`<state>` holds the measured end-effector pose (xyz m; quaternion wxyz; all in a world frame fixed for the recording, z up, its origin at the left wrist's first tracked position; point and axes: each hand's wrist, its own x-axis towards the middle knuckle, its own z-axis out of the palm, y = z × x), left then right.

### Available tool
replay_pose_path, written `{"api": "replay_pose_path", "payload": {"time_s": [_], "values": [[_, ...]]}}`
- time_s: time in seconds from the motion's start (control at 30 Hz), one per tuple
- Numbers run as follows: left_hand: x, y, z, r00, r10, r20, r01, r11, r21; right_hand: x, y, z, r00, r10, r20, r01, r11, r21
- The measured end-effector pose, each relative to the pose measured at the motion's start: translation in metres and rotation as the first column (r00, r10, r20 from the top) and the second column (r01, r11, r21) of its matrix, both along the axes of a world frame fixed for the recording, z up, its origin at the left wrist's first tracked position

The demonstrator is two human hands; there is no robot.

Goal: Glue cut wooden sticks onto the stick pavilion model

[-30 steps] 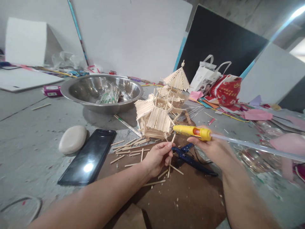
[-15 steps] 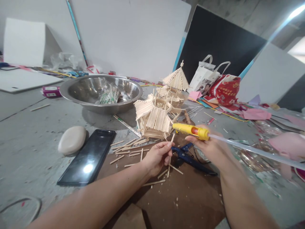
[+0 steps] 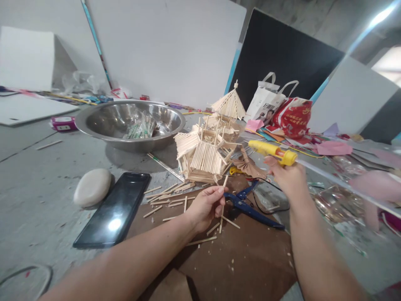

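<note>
Thin stick (image 3: pixel 225 181) in the left hand (image 3: pixel 205 205), yellow glue gun (image 3: pixel 266 149) in the right hand (image 3: pixel 290 177)

Near the middle of the frame, the left hand was closed to a pinch, thumb and forefinger pressed on the stick, whose pale upper end poked up above the fingertips. The other fingers were curled under. Right of centre, the right hand was wrapped around the glue gun, though most of its fingers were hidden from me. The nozzle pointed left, and a long translucent glue stick (image 3: pixel 341 180) ran from the back toward the right edge.

The model built of sticks (image 3: pixel 205 154) stood at the centre of the frame, just above the left hand and left of the nozzle, with a visible gap between nozzle and model. The pinched stick's tip came up close to its lower edge; whether they touched, I couldn't tell. Behind the model rose a pointed stick roof (image 3: pixel 230 104).

Blue-handled pliers (image 3: pixel 255 213) lay just right of the left hand, partly on a brown sheet (image 3: pixel 244 263). Loose sticks (image 3: pixel 169 194) were strewn to that hand's left, and beyond them, at lower left, lay a black phone (image 3: pixel 109 217) beside a rounded whitish object (image 3: pixel 93 187). A metal basin (image 3: pixel 134 145) sat at upper left, holding bagged sticks (image 3: pixel 142 127).
</note>
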<state>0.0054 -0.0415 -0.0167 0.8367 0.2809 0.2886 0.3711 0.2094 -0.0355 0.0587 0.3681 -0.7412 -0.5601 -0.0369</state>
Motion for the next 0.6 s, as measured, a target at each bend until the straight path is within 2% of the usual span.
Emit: {"api": "replay_pose_path", "payload": {"time_s": [0.07, 0.17, 0.23, 0.33, 0.43, 0.53, 0.6], "values": [[0.000, 0.000, -0.001, 1.000, -0.005, 0.003, 0.005, 1.000, 0.010, 0.022, 0.011, -0.004, 0.991, -0.059, -0.123, 0.050, 0.996, -0.076], [-0.001, 0.001, -0.001, 1.000, -0.007, 0.008, 0.007, 1.000, 0.028, 0.048, 0.024, -0.019, 0.934, -0.117, -0.339, 0.044, 0.976, -0.216], [-0.001, 0.002, -0.001, 1.000, -0.006, 0.010, 0.006, 1.000, 0.029, 0.057, 0.031, -0.033, 0.910, -0.149, -0.386, 0.029, 0.954, -0.299], [-0.002, 0.003, 0.001, 1.000, 0.010, 0.006, -0.010, 1.000, 0.017, 0.061, 0.040, -0.055, 0.932, -0.169, -0.321, 0.022, 0.910, -0.414], [-0.001, 0.005, 0.004, 1.000, 0.025, 0.009, -0.025, 1.000, 0.005, 0.064, 0.045, -0.069, 0.958, -0.175, -0.229, 0.050, 0.884, -0.464], [0.001, 0.009, 0.006, 0.999, 0.030, 0.032, -0.030, 1.000, 0.008, 0.069, 0.045, -0.068, 0.972, -0.213, -0.094, 0.142, 0.863, -0.485], [0.003, 0.012, 0.007, 0.998, 0.023, 0.057, -0.024, 1.000, 0.015, 0.069, 0.041, -0.059, 0.967, -0.251, 0.039, 0.243, 0.868, -0.434]]}}
